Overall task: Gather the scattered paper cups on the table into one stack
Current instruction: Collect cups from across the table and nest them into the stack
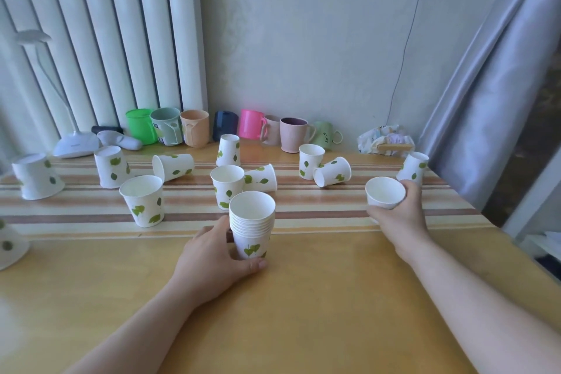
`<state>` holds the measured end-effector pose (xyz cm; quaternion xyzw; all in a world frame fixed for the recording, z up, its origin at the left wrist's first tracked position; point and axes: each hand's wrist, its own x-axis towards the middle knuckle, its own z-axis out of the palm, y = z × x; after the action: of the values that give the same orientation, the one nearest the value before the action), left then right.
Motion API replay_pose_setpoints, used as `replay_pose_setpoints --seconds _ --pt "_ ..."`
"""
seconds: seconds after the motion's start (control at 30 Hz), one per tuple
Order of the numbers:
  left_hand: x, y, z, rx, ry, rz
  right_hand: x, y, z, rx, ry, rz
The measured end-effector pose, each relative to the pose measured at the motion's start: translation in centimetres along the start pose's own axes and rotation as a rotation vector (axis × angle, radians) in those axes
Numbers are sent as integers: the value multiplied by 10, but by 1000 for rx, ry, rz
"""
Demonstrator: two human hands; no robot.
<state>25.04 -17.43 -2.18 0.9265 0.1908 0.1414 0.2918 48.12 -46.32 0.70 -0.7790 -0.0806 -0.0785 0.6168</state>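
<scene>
From the head view, the left hand (212, 255) was wrapped around the bottom of the stack (252, 226) near the front of the table (318, 297), and the right hand (400, 209) had its fingers closed around one cup (385, 192) off to the right. More loose cups (142, 199) stood or lay all over the striped part behind. The cups looked thin, light and easy to squash, so I think a soft hold around the sides is best.

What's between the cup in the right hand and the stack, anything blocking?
Nothing visible. The right hand holds a single cup upright, to the right of the stack that the left hand steadies. Only bare table lies between them; the other loose cups sit farther back.
</scene>
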Motion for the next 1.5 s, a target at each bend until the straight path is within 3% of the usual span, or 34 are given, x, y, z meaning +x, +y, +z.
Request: replay_pose_setpoints --seconds 0.23,0.3,0.47,0.6,0.8,0.97,1.3,1.5 --pt "-1 -2 1 -6 3 14 -60 -81 51 602 -302 123" --pt "-2 -2 2 -6 6 21 -75 -109 62 650 -404 100" --pt "-5 -1 2 -39 19 32 -102 -132 86 359 -620 -34" --pt "-5 -2 2 -46 28 34 -109 -121 99 145 -638 -105" --pt "8 1 2 -7 -29 0 -106 -107 101 58 -672 -173" --pt "37 13 -2 -218 -199 -104 -94 -86 79 31 -659 -196" --pt "54 18 25 -29 51 68 -13 -3 12 -230 -383 -54" --pt "55 17 28 -32 61 90 53 10 41 -296 -201 135"
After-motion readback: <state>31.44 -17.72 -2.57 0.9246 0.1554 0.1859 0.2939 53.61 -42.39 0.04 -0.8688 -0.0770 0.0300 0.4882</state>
